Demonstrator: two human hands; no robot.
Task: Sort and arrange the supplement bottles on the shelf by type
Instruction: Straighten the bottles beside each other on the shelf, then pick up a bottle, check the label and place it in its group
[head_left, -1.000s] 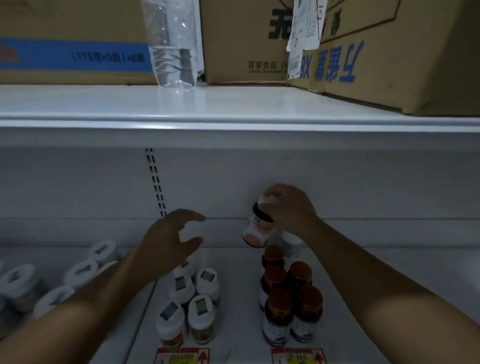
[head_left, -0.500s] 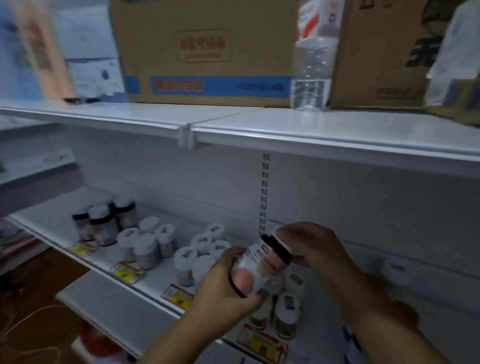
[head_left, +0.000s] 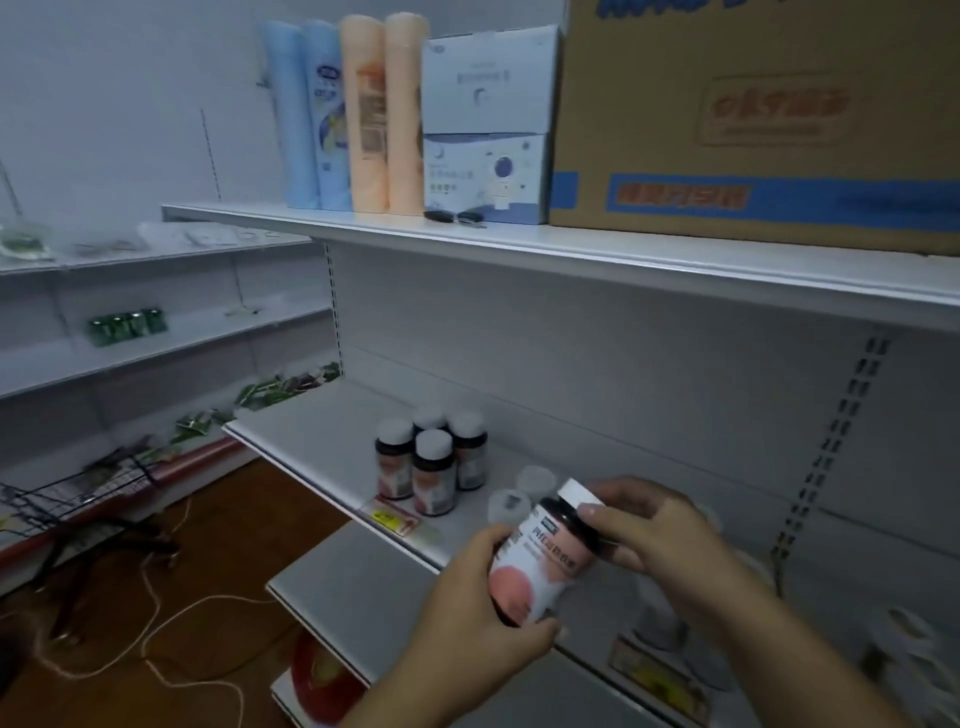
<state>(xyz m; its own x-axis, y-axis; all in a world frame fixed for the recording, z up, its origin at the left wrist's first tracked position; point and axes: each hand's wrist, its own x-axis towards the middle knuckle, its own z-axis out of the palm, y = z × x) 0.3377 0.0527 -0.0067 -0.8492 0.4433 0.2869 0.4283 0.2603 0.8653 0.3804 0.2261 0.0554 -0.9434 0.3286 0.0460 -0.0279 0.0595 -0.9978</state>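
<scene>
1. Four dark bottles with white caps and pink labels (head_left: 430, 462) stand clustered toward the left end of the middle shelf (head_left: 322, 431), just behind a price tag (head_left: 392, 514) on its front edge. They look like the match for the bottle now being carried, so I judge this the step in hand: bringing one more of that type to its group.
2. Just right of that cluster, a few white-capped bottles (head_left: 511, 503) stand on the same shelf, partly hidden behind the hands; their labels cannot be read.
3. The left hand (head_left: 480, 618) wraps its fingers and thumb round the lower body of the pink-labelled bottle (head_left: 545, 561), held tilted in the air in front of the shelf edge.
4. The right hand (head_left: 660, 535) pinches the same bottle near its white cap and dark shoulder.
5. The next move likely calls for carrying it leftward and setting it upright beside the four, one hand letting go first.
6. In the way: the white-capped bottles lie between, and the four stand close together, so a careless placement could topple one.
7. Above, the upper shelf holds tall blue and orange packs (head_left: 353, 119), a white box (head_left: 485, 130) and a cardboard carton (head_left: 753, 119).
</scene>
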